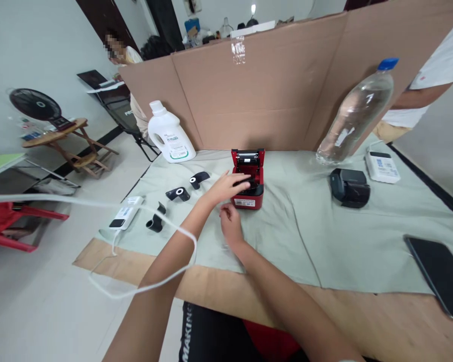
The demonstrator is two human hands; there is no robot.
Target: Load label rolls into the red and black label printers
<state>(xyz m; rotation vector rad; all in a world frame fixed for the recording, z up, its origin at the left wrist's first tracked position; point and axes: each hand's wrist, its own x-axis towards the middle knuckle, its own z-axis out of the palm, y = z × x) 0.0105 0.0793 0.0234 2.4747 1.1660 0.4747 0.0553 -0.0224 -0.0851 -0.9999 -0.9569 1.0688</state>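
Observation:
A small red label printer (245, 202) stands mid-table with its lid (248, 157) tipped up and its black inner parts in view. My left hand (227, 188) reaches across it from the left, fingers stretched over a black part inside. Beside the printer's front left corner, just above the cloth, is my right hand (231, 223). Its fingers are curled in, and whether they hold anything is hidden. To the left lie three dark ribbon rolls: one far roll (199, 179), one middle roll (178, 194) and one near roll (156, 219), each with a loose tail.
A cardboard screen (256, 95) backs the table. White jug (170, 133), tilted water bottle (358, 113), black device (350, 188), white box (382, 166), phone (440, 274) and power strip (127, 212) surround the workspace. A white cable (166, 274) crosses my left forearm. Other people are beyond.

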